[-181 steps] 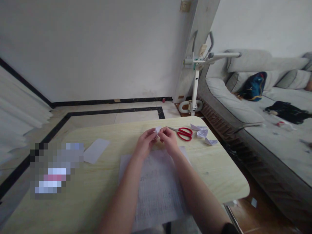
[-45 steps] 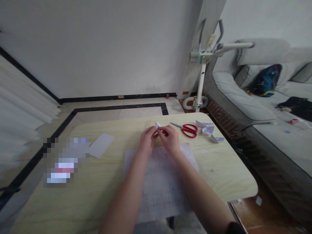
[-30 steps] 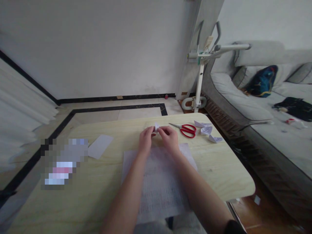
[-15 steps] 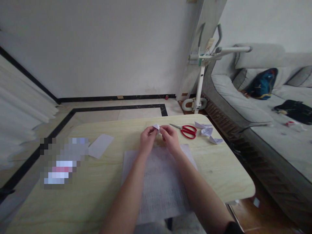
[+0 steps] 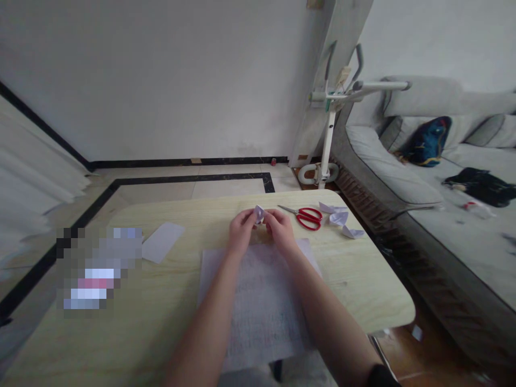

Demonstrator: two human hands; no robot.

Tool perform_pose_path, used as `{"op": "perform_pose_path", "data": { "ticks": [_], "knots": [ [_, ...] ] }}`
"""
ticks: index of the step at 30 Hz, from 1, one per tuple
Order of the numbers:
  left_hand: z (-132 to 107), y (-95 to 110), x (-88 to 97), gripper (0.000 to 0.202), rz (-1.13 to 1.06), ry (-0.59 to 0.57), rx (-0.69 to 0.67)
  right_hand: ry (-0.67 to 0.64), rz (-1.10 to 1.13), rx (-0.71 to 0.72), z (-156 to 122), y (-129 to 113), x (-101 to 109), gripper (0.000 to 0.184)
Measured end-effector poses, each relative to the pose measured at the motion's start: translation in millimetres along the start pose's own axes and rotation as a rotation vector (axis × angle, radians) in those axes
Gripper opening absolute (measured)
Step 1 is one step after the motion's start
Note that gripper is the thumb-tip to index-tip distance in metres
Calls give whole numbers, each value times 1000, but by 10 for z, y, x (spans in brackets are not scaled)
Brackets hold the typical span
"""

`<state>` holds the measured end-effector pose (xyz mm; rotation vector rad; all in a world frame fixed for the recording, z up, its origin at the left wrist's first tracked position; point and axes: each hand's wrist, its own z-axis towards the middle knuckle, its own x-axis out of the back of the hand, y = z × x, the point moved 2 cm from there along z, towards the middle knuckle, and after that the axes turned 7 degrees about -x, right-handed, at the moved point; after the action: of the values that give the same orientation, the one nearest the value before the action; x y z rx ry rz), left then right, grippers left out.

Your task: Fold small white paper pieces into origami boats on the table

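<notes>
A small folded piece of white paper [image 5: 259, 213] is pinched just above the middle of the frame, slightly clear of the table top. It is gripped by the left hand [image 5: 241, 232] from the left and by the right hand [image 5: 279, 230] from the right, with thumbs and forefingers closed on it. A creased, pointed corner is turned upward between the fingertips.

The table [image 5: 161, 306] is made of pale wood-grain laminate with rounded corners and a smooth, matt surface. Under the forearms, a large thin sheet [image 5: 258, 317] is spread flat in the lower middle; it is whitish, faintly lined and slightly crumpled. A plain white rectangular slip [image 5: 162, 242] is laid flat to the left of the hands.

To the right of the hands, scissors [image 5: 308, 217] with glossy red plastic handles and grey metal blades are laid on the wood. Just beyond them, three small folded paper shapes [image 5: 341, 219] with sharp triangular points are grouped near the table's right edge.

At the right of the frame, a grey fabric sofa [image 5: 387, 172] is seen, and a dark blue backpack [image 5: 425, 142] is propped on it; what is in it cannot be told.
</notes>
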<state>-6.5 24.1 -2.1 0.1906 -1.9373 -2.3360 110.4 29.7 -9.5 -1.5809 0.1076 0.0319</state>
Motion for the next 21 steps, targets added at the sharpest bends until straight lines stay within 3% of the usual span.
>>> {"op": "perform_pose_path", "data": {
  "ticks": [5,11,16,21],
  "knots": [
    [18,6,63,31,69,95,21,153,-187,133,-58,-85,-27,17],
    [0,-6,91,26,256,134,-163,221,-490,330,-113,-186,-121,14],
    [-49,-12,52,28,280,70,-228,246,-518,323,-67,-273,-83,18],
    [-102,11,-19,30,288,0,-258,192,-563,263,-69,-292,38,17]
  ]
}}
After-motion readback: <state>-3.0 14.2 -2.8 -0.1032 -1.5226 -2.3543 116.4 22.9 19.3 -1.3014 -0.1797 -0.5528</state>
